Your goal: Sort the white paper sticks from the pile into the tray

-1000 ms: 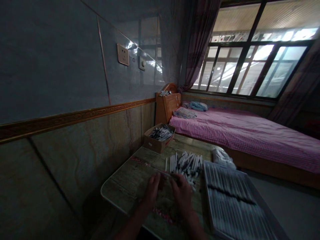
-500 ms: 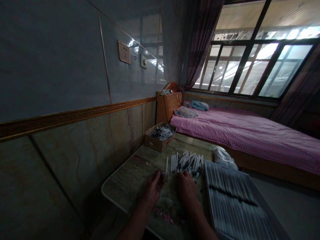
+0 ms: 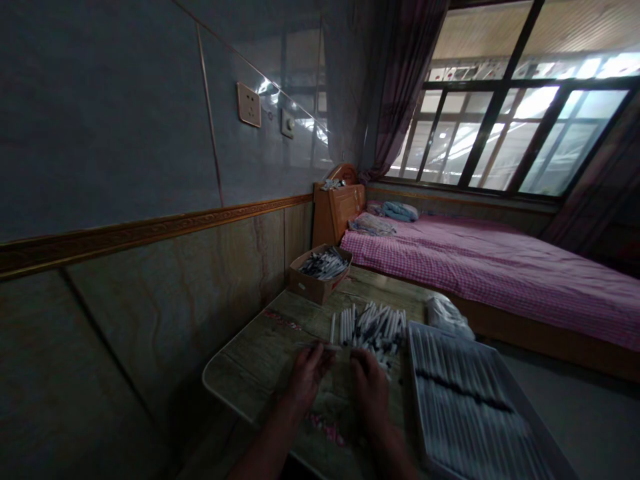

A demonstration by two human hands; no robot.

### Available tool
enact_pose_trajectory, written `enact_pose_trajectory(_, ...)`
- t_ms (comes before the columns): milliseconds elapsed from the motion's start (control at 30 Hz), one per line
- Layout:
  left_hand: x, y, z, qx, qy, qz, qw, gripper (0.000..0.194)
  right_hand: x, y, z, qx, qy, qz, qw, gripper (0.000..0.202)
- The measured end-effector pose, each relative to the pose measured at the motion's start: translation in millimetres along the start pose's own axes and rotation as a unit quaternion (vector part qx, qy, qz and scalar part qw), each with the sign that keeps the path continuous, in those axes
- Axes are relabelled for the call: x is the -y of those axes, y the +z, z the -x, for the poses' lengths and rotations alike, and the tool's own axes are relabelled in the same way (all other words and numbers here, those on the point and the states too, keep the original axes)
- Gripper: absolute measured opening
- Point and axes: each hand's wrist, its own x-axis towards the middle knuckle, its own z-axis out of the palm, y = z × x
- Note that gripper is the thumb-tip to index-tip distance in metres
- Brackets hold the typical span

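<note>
My left hand (image 3: 309, 370) is closed on a thin whitish pen-like stick (image 3: 327, 347), which lies roughly level across its fingertips. Just to the right, my right hand (image 3: 369, 380) has its fingers curled together; whatever they may hold is hidden. Beyond both hands, a loose pile of white sticks with dark ends (image 3: 380, 325) rests on the table (image 3: 260, 340). One single stick (image 3: 333, 328) stands apart at the left of the pile. A grey tray (image 3: 417, 400) at the right holds many similar sticks in rows.
A cardboard box (image 3: 310, 291) full of sticks is at the table's far left corner. Behind the tray sits a clear plastic bag (image 3: 447, 316). The wall (image 3: 200, 293) borders the table's left, and a bed (image 3: 450, 253) stands beyond its far edge.
My left hand now shows a stick held crosswise at its fingertips. My right hand has drawn back slightly from the pile toward me.
</note>
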Motion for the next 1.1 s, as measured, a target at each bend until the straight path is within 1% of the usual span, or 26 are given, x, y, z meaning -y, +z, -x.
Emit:
enact_pose_trajectory(167, 1, 1.2, 2, 0.008, -0.003, -0.026, 1.000, 0.031, 0, 8, 3, -0.020, 0.027, -0.072, 0.997, 0.025)
enact_pose_trajectory(367, -1, 3.5, 3, 0.005, -0.009, -0.040, 0.999, 0.033, 0, 8, 3, -0.032, 0.050, -0.087, 0.994, 0.031)
enact_pose_trajectory(500, -1, 4.9, 3, 0.007, -0.005, -0.041, 0.999, 0.033, 3, 8, 3, -0.022, 0.057, -0.108, 0.992, 0.029)
enact_pose_trajectory(700, -2, 6.1, 4, -0.021, -0.010, -0.035, 0.999, 0.028, 8, 10, 3, -0.021, 0.087, -0.165, 0.982, 0.021)
enact_pose_trajectory(767, -2, 6.3, 4, -0.022, -0.012, -0.036, 0.999, 0.026, 7, 11, 2, -0.031, 0.095, -0.179, 0.979, 0.019)
enact_pose_trajectory(900, -3, 8.0, 4, -0.030, -0.015, -0.035, 0.999, 0.021, 2, 13, 1, -0.055, 0.111, -0.197, 0.972, 0.021)
enact_pose_trajectory(1100, -5, 11.0, 7, -0.026, -0.019, -0.039, 0.999, 0.020, 2, 17, 0, -0.046, 0.131, -0.200, 0.970, 0.023)
